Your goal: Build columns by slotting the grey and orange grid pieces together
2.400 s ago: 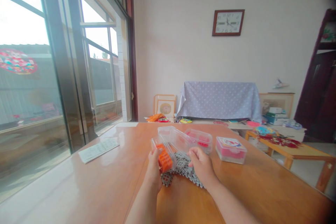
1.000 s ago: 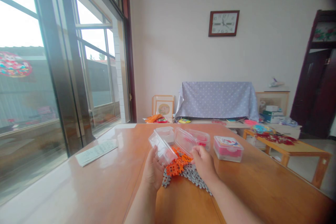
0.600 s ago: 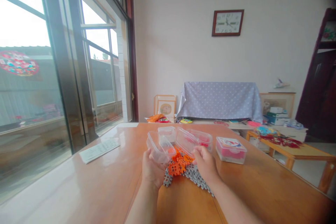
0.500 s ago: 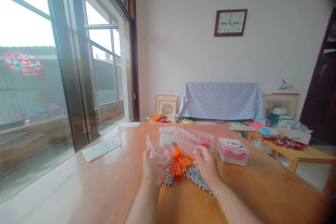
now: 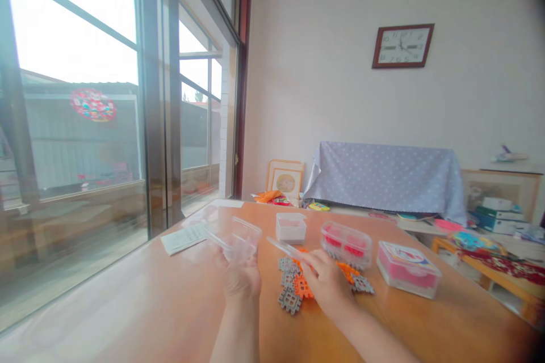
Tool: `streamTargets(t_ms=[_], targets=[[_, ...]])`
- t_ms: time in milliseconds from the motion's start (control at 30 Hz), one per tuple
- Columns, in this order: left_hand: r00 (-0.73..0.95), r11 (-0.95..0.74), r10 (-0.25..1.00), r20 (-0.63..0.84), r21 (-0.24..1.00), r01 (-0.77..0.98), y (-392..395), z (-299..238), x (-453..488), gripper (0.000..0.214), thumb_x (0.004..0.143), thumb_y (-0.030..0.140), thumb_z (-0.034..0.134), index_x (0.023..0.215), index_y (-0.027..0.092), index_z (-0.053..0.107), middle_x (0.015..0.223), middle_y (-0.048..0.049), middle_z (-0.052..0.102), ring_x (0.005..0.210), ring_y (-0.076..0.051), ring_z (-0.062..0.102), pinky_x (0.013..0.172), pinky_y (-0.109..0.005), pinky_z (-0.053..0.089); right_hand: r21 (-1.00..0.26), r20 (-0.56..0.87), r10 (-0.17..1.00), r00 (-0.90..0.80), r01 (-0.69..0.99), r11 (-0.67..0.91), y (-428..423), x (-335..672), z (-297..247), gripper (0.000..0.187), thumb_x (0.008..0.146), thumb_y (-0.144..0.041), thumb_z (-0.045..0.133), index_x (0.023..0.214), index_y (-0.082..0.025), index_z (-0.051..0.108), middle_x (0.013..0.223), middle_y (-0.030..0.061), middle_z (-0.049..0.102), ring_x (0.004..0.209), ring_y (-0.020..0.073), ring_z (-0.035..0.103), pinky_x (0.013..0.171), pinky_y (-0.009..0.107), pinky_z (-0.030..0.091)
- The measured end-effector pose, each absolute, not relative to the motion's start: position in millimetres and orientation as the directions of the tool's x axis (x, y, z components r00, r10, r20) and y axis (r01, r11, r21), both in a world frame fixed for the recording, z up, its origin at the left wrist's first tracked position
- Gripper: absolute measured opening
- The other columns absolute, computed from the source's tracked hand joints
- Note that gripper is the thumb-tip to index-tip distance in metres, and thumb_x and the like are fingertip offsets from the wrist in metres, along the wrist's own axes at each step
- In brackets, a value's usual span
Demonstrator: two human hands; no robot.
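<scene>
My left hand (image 5: 240,278) grips a clear plastic box (image 5: 238,237) from below, tilted above the left part of the table. Pinched in my right hand (image 5: 326,278) is a thin clear lid (image 5: 284,248), seen nearly edge-on. Orange interlocking plates (image 5: 303,287) and grey interlocking plates (image 5: 289,299) lie in a loose heap beneath and beside my right hand, which hides part of them. Behind the heap stands a small whitish box (image 5: 291,228). A clear container with red pieces (image 5: 346,244) sits right of it.
A lidded box with pink contents (image 5: 407,272) stands on the wooden table (image 5: 170,306) at the right. White printed sheets (image 5: 183,238) lie at the left, near the window. Beyond the table are a cloth-covered object (image 5: 383,178) and a low side table (image 5: 517,272).
My left hand has carried the clear box left, away from the heap. The lid in my right hand has turned nearly edge-on. The camera view has swung left.
</scene>
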State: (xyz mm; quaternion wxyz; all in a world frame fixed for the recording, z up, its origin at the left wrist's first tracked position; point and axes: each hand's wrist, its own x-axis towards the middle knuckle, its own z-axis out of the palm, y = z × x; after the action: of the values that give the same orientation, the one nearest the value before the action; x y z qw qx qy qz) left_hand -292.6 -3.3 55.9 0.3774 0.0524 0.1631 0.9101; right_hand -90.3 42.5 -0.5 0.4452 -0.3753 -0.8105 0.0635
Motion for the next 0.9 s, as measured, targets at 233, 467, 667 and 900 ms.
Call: streamTargets(t_ms=[233,467,667,900], targets=[[-0.746,-0.712,0.664,0.051,0.349,-0.609,-1,51,-294,0.030,0.084,0.053,0.063,0.092,0.025,0.061,0.104,-0.0026,0.066,0.108,-0.025,0.064,0.092,-0.044,0.055,-0.320,0.548,0.734,-0.402,0.709,0.628,52,-161,-1,0.030,0.099,-0.024,0.046,0.109,-0.026,0.074,0.101,0.0069,0.067,0.085,0.0201,0.068,0.076,0.029,0.049],[-0.697,-0.645,0.715,-0.051,0.335,-0.687,7,39,-297,0.028,0.083,0.051,0.066,0.091,0.025,0.061,0.088,0.0024,0.064,0.087,-0.017,0.065,0.083,-0.035,0.055,-0.466,0.453,0.745,-0.489,0.583,0.666,62,-185,-29,0.054,0.080,0.000,0.048,0.123,-0.023,0.070,0.120,0.0085,0.071,0.111,0.0231,0.065,0.096,0.032,0.050],[-0.582,-0.484,0.794,-0.177,0.395,-0.781,16,28,-292,0.030,0.085,0.052,0.063,0.095,0.023,0.064,0.087,-0.0010,0.068,0.081,-0.017,0.068,0.071,-0.027,0.054,-0.611,0.562,0.772,-0.298,0.479,0.630,50,-166,-16,0.050,0.092,-0.019,0.048,0.141,-0.024,0.056,0.108,0.0068,0.072,0.095,0.0211,0.068,0.084,0.032,0.053],[-0.452,-0.282,0.847,-0.280,0.485,-0.828,20,24,-284,0.037,0.087,0.053,0.061,0.104,0.020,0.065,0.091,-0.0046,0.070,0.074,-0.017,0.068,0.060,-0.025,0.049,-0.725,0.455,0.791,-0.410,0.346,0.596,49,-169,0,0.043,0.090,-0.032,0.058,0.133,-0.027,0.063,0.082,-0.0007,0.072,0.059,0.0141,0.059,0.058,0.024,0.044]])
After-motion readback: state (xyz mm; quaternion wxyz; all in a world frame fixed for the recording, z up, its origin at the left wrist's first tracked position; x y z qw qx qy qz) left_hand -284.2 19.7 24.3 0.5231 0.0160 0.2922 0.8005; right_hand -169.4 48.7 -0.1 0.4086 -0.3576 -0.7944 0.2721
